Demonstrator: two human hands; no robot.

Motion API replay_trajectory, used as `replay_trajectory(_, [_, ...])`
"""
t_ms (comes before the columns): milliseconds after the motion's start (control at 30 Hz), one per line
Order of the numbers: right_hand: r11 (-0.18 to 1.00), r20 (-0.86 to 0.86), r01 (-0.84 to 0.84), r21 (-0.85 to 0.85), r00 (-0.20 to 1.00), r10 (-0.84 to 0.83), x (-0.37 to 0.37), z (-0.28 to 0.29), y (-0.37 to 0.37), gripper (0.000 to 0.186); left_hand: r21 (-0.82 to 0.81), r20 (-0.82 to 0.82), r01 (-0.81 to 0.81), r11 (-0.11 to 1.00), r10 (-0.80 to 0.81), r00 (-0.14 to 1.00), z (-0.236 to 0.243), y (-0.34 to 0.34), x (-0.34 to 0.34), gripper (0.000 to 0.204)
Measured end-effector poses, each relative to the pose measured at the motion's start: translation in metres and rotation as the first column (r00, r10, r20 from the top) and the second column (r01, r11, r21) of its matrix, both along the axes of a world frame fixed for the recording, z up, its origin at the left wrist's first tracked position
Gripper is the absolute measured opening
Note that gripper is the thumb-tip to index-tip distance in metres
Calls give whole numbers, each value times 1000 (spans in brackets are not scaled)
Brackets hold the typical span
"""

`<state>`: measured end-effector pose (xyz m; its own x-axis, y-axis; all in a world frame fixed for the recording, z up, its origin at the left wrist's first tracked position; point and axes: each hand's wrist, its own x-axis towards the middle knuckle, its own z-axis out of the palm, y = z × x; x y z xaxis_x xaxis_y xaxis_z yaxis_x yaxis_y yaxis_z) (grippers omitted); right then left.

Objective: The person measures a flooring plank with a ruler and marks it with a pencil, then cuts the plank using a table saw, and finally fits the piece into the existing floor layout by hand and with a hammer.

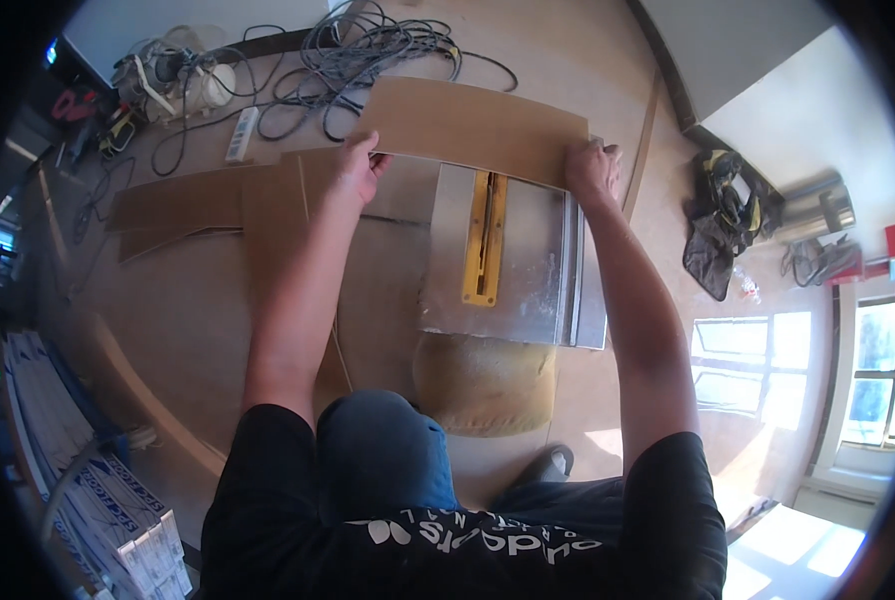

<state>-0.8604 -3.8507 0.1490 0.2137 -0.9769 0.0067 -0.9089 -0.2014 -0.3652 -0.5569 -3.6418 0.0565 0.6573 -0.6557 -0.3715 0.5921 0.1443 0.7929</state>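
A thin brown board (pixel 478 122) stretches crosswise between my two hands at the far end of a table saw (pixel 528 255). My left hand (pixel 365 172) grips its left end, thumb on top and fingers at the edge. At the other end, my right hand (pixel 595 172) is closed around the right corner. The saw's metal top carries a yellow slotted insert (pixel 482 245), partly covered by the board at its far end. Along the saw's right side runs a metal fence (pixel 574 275). Whether the board touches the saw top, I cannot tell.
Brown board pieces (pixel 183 205) lie on the floor at left. Coiled black cable (pixel 388 50) sits beyond. A black bag (pixel 723 215) rests by the right wall. Long white packages (pixel 118 505) are stacked at lower left. A yellowish block (pixel 483 385) stands before the saw.
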Motion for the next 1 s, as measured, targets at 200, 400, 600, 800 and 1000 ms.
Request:
replay_trajectory(200, [874,-36,-265,-406,961,275,-26,-35,-14,47,-270,-159,41,962,-86,984,14,-36,-99,30])
replay_trajectory(400, [824,13,-370,-429,910,415,-22,-43,-17,42,-151,-137,-37,988,17,990,12,-23,-96,29])
replay_trajectory(600, [789,26,-391,-474,890,456,-22,-47,-20,38,-150,-90,-24,988,10,996,13,-19,-100,29])
replay_trajectory(800, [795,31,-371,-481,899,438,-28,-48,-15,37,-146,-89,-30,989,18,996,14,-14,-105,31])
replay_trajectory(1000, [804,12,-382,-455,901,434,-28,-48,-11,37,-162,-90,-39,986,25,996,11,-10,-106,32])
